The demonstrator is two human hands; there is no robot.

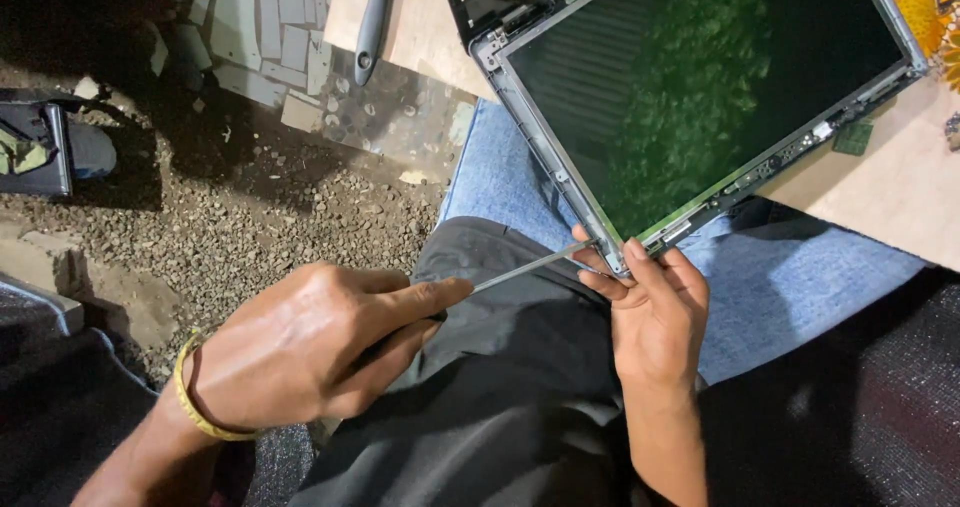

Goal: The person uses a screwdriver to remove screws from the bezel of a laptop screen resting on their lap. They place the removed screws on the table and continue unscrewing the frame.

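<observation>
A bare laptop screen panel [700,77], its dark glass reflecting green leaves, lies on a wooden table [900,187] with its near corner hanging over my lap. My right hand [655,317] pinches that corner of the metal frame between thumb and fingers. My left hand [310,347], with a yellow band at the wrist, grips the dark handle of a screwdriver [530,265]. The thin shaft runs up to the right, and its tip touches the frame corner beside my right fingertips.
A grey tool handle [372,22] hangs over the table's far left edge. A small green circuit piece [853,137] lies by the panel's right side. Gravel ground [250,217] and broken tiles [270,37] are to the left, with a black object [40,147] at the edge.
</observation>
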